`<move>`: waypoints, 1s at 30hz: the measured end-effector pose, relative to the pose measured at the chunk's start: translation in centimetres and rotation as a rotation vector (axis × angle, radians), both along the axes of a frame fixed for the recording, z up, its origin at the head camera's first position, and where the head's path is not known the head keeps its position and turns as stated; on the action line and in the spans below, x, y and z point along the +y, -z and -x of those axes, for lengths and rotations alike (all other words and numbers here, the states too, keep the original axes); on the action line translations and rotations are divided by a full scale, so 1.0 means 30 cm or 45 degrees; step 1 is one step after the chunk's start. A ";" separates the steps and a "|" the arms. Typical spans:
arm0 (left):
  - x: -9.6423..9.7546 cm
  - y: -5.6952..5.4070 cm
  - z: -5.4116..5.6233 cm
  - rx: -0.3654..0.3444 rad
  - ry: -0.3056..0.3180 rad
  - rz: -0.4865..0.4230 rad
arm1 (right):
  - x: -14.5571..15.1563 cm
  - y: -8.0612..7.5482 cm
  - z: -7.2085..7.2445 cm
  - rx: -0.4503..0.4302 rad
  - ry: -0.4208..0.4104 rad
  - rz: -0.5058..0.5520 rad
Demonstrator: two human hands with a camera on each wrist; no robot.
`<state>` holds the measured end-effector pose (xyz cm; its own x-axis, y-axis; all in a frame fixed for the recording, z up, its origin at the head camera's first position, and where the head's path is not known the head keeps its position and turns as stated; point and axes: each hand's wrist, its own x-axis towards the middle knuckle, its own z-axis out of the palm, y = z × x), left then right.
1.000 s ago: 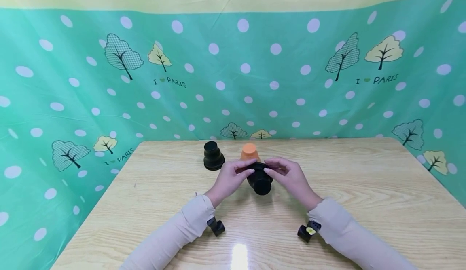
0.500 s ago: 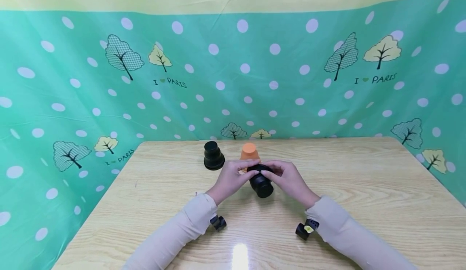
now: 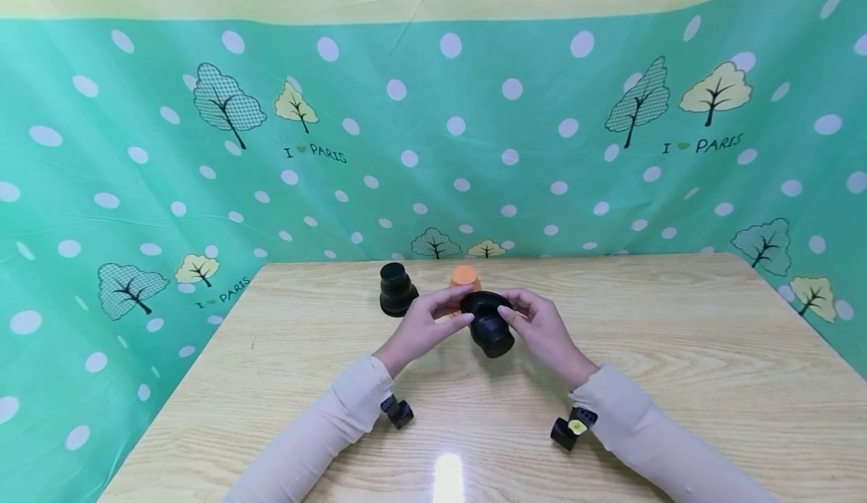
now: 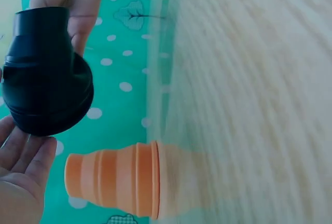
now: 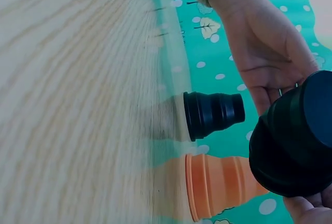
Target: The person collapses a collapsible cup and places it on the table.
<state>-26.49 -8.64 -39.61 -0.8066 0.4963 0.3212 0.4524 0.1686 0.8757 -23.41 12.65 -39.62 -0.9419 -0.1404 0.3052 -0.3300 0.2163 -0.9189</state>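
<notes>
Both hands hold a black collapsible cup (image 3: 492, 333) above the table, tilted, with its wide rim upward and its narrow base toward me. My left hand (image 3: 425, 327) pinches the rim's left side between thumb and fingers. On the right side my right hand (image 3: 545, 333) grips it, the thumb against the stepped wall. That wall looks bent to one side in the left wrist view, where the cup (image 4: 46, 73) hides some fingertips. Behind the hands an orange cup (image 3: 465, 277) stands upside down, partly covered in the head view. A second black cup (image 3: 395, 291) stands upside down to its left.
The pale wooden table (image 3: 305, 360) runs back to a green dotted curtain (image 3: 366, 149) printed with trees. Each wrist carries a small black camera, the left camera (image 3: 398, 413) and the right camera (image 3: 569, 431), hanging close over the tabletop.
The held black cup has risen slightly and tipped, so more of its rim shows now. The left hand has shifted a little outward along the rim. The two standing cups have not moved.
</notes>
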 end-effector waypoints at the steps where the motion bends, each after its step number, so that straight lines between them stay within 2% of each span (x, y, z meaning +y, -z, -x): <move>1: 0.002 0.003 0.001 0.004 0.013 0.004 | 0.001 0.000 0.000 0.001 0.008 0.011; 9: 0.025 0.002 -0.007 0.061 0.019 -0.019 | 0.000 0.014 0.006 0.015 0.028 0.054; 16: 0.032 0.005 -0.003 0.148 -0.078 -0.013 | -0.004 0.008 0.005 0.045 0.037 0.032; 21: 0.033 0.013 -0.001 0.101 -0.154 -0.031 | -0.001 0.006 0.007 -0.039 -0.029 0.079; 24: 0.034 -0.029 -0.033 0.075 -0.184 0.001 | 0.004 0.006 0.004 -0.066 -0.098 0.089; 28: 0.038 -0.036 -0.044 0.175 -0.193 0.049 | 0.003 0.004 -0.002 -0.038 -0.128 0.017; 30: 0.040 -0.014 -0.032 0.234 -0.210 0.064 | 0.001 0.004 -0.004 -0.024 -0.125 -0.017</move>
<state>-25.53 -7.44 -39.18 -0.8083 0.3818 0.4481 0.5660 0.2947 0.7699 -23.30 12.69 -39.75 -0.9289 -0.2364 0.2852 -0.3330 0.1958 -0.9224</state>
